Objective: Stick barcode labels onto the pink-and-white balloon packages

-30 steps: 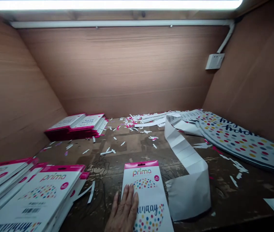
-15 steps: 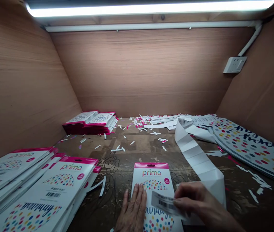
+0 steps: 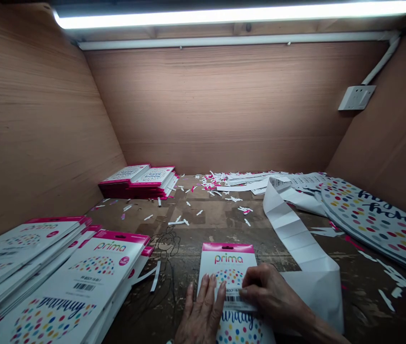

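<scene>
A white card packet with a pink top strip, the word "prima" and coloured dots lies on the bench in front of me. My left hand rests flat on its left side, fingers spread. With fingertips pinched, my right hand holds the right end of a barcode label, which lies against the middle of the packet. Whether the whole label touches the card I cannot tell. Beside my right hand, a long folded strip of white label backing runs across the bench.
Stacks of similar packets stand at the left and the back left. Large dotted round pieces lie at the right. Paper scraps litter the bench. Wooden walls enclose it beneath a tube light.
My right hand has brought the label from above the packet down onto its middle. My left hand stays on the packet, thumb now nearer the label. The view has shifted slightly.
</scene>
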The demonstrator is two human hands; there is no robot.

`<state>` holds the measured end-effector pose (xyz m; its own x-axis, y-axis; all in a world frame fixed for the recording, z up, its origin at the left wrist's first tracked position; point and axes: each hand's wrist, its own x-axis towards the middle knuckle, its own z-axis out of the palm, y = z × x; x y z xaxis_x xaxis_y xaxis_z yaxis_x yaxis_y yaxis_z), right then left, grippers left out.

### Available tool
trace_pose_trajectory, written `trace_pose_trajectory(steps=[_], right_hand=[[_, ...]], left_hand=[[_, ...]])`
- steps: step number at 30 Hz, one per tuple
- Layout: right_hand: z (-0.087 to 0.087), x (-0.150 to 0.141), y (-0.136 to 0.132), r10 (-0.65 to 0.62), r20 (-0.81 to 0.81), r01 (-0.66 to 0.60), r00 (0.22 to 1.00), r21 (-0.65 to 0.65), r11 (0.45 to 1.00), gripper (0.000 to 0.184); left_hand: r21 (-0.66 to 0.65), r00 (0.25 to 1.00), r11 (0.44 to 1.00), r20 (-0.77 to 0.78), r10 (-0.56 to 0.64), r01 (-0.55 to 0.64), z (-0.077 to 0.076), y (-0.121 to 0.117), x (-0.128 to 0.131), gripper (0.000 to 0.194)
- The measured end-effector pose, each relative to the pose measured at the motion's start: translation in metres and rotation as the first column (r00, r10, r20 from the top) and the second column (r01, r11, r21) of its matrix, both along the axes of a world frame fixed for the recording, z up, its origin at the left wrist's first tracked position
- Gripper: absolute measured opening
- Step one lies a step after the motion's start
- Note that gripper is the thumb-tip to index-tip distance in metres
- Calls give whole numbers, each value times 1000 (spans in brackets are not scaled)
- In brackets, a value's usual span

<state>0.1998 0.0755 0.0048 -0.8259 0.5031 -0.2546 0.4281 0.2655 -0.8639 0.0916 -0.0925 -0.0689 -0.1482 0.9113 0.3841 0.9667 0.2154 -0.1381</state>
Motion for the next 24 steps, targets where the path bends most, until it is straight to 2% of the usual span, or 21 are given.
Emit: trace_pose_trajectory(steps=[3, 7, 12, 15, 17, 19, 21, 23, 24], right_hand=[[3, 0, -3, 5, 72, -20, 997, 213, 977, 13], [9, 1, -11, -45, 152, -18, 987, 386, 922, 15], [9, 2, -20, -94, 220, -33, 971, 513, 858, 15], [4, 4, -23, -117, 266, -62, 957, 579, 813, 14], [0, 6, -25, -136, 291, -77, 947, 616, 784, 20], [-5, 8, -26, -162, 284, -73, 945, 667, 742, 31], [-10, 8, -30, -210, 243, -41, 947, 740, 672, 38], [-16, 9, -34, -262, 188, 8, 947, 799, 601, 38], [-19, 10, -36, -273, 167, 27, 948, 808, 589, 37]], left_hand=[[11, 998, 999, -47, -33, 34, -2, -1, -1, 69], [17, 991, 997, -112, -74, 76, -6, -3, -5, 71], [1, 984, 998, -165, -67, 68, -4, -4, -4, 54], [-6, 978, 999, -200, -52, 52, -1, -4, -3, 51], [4, 973, 998, -224, -63, 66, 0, -4, -6, 50], [21, 955, 991, -270, -120, 131, -1, -4, -9, 53], [23, 944, 987, -296, -146, 160, -2, -5, -11, 56], [18, 951, 991, -285, -122, 133, -3, -6, -11, 57], [17, 957, 994, -273, -99, 108, -3, -7, -11, 56]])
